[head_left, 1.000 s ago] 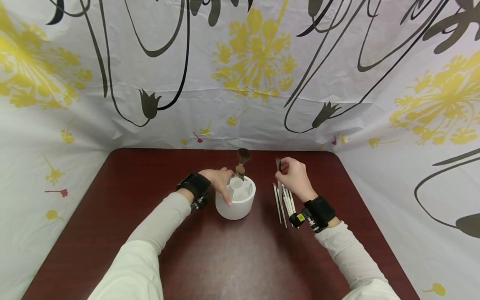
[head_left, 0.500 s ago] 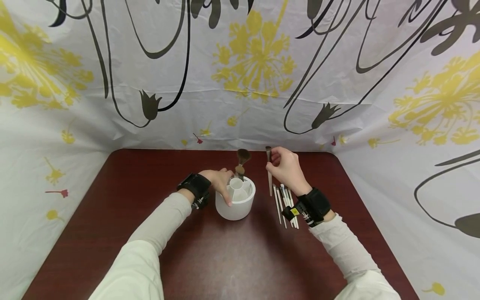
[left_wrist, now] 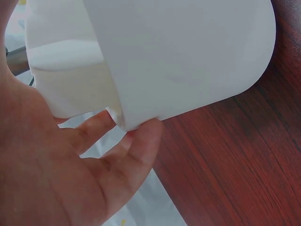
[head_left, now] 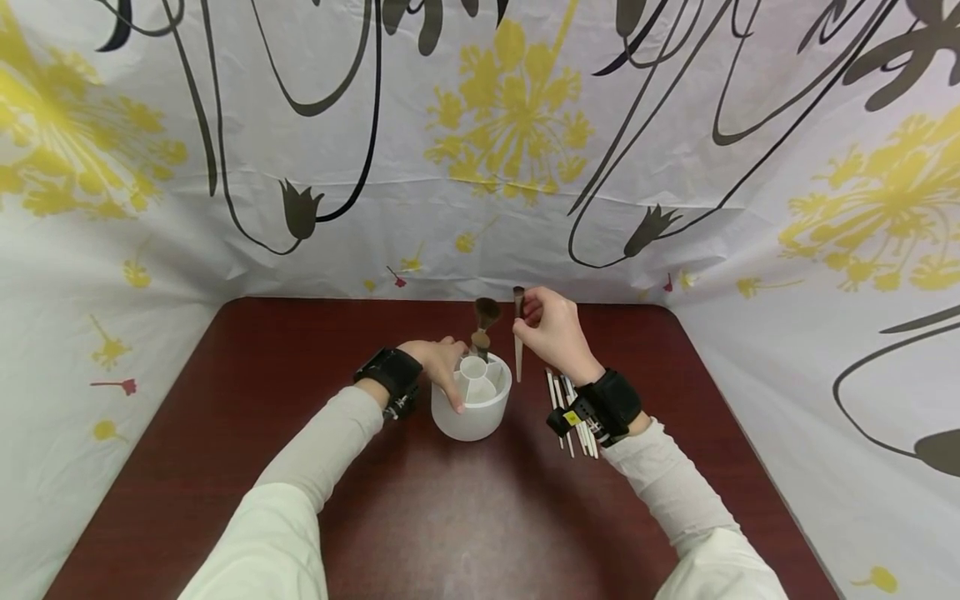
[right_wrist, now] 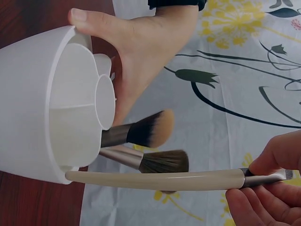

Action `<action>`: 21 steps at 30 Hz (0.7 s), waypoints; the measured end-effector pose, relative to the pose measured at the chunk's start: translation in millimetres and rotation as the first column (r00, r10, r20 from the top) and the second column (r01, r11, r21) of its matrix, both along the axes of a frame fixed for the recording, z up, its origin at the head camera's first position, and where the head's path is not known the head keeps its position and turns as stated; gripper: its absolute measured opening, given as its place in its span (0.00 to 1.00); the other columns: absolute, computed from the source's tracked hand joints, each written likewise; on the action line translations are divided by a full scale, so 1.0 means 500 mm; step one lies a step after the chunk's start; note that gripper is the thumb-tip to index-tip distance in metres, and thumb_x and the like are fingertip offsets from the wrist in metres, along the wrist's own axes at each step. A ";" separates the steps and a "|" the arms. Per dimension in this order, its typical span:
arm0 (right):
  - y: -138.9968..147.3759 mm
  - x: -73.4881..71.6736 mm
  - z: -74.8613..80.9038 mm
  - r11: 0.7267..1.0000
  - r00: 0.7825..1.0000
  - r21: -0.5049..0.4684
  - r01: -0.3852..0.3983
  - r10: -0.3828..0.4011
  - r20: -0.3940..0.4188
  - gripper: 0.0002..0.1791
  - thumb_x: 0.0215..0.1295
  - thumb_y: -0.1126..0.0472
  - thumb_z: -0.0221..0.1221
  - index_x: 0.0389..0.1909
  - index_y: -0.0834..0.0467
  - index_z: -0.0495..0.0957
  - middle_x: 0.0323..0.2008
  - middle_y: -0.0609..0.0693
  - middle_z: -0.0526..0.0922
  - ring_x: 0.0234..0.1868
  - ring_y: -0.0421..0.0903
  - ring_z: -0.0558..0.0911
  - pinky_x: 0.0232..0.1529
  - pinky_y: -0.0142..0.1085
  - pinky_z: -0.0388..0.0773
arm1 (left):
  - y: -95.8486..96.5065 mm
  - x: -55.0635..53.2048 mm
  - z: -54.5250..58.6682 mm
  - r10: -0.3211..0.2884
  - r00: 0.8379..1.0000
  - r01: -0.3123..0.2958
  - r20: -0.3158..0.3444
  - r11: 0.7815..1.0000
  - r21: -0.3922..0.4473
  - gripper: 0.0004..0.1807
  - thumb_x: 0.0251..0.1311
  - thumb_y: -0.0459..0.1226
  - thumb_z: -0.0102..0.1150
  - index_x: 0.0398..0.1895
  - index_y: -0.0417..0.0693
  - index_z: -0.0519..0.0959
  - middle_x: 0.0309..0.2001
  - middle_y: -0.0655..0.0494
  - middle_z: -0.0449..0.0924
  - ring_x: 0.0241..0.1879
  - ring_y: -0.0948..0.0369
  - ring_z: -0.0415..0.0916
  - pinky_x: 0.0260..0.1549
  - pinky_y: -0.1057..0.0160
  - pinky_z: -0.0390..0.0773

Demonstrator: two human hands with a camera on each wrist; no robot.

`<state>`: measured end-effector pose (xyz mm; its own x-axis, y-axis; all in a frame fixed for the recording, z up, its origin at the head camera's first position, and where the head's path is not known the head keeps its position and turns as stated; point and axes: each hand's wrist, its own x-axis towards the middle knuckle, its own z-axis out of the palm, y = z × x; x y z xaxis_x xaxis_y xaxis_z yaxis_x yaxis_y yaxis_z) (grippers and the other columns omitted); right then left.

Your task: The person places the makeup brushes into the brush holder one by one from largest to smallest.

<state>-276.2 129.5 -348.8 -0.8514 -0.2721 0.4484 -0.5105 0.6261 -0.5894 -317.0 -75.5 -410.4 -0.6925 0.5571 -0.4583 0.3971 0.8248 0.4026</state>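
A white round makeup brush holder (head_left: 471, 423) with divided compartments stands on the table. My left hand (head_left: 435, 362) grips its left side, thumb over the rim; in the left wrist view, fingertips (left_wrist: 146, 136) press its wall. Two brushes stand in a back compartment: a large dark-bristled one (right_wrist: 167, 161) and a tan-tipped one (right_wrist: 157, 128). My right hand (head_left: 553, 332) pinches another makeup brush (right_wrist: 160, 181) near its metal collar, bristles up. Its pale handle hangs down, and the handle's end overlaps the holder's rim in the right wrist view.
Several slim makeup brushes (head_left: 556, 404) lie on the dark red table (head_left: 465, 525) right of the holder, partly hidden under my right wrist. A patterned white cloth (head_left: 480, 250) hangs behind the table's back edge and along both sides.
My right hand has lifted the brush from beside the loose brushes and carried it left to the holder's right side. The left hand and the holder have stayed still.
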 end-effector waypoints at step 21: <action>-0.015 -0.009 -0.044 1.000 0.999 -0.004 0.029 -0.029 0.033 0.14 0.49 0.70 0.59 0.39 0.67 0.72 0.30 0.58 0.78 0.29 0.49 0.79 0.32 0.39 0.76 | -0.001 0.004 0.000 0.026 1.000 -0.026 0.007 1.000 -0.006 0.55 0.29 0.55 0.72 0.63 0.43 0.58 0.55 0.48 0.60 0.53 0.56 0.61 0.52 0.57 0.66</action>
<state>-280.9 122.0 -371.0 -0.8732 -0.2456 0.4209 -0.4726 0.6377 -0.6083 -314.8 -76.1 -410.2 -0.7033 0.5364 -0.4665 0.3731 0.8371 0.4001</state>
